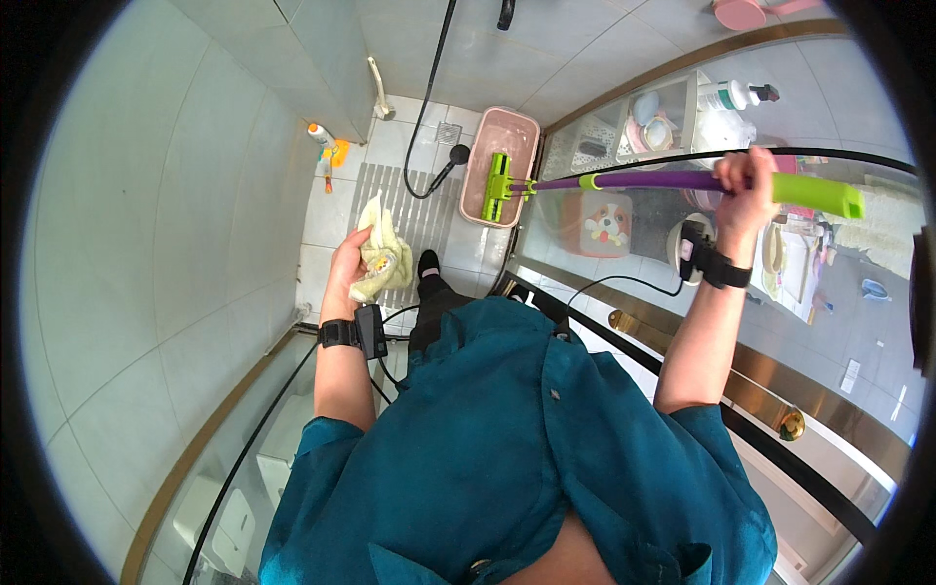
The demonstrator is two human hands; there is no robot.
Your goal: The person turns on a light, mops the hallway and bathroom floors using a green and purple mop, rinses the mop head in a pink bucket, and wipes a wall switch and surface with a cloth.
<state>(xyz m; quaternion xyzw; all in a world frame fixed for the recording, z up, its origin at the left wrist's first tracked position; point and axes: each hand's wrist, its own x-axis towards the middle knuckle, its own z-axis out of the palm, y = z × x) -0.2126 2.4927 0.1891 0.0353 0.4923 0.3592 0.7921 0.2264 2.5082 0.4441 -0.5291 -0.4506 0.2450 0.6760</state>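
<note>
My left hand grips a crumpled pale-yellow cloth with a small printed patch, held over the tiled floor. Raised at the right, my right hand is closed around the purple pole of a squeegee-type mop, just below its lime-green end grip. The pole runs leftward to a lime-green mop head, which rests in or over a pink plastic basin. Whether the head touches the basin's bottom, I cannot tell.
A black shower head on its hose hangs beside the basin, above a grey slatted mat. An orange-capped bottle stands by the left wall. A glass partition with a shelf rack behind it borders the right.
</note>
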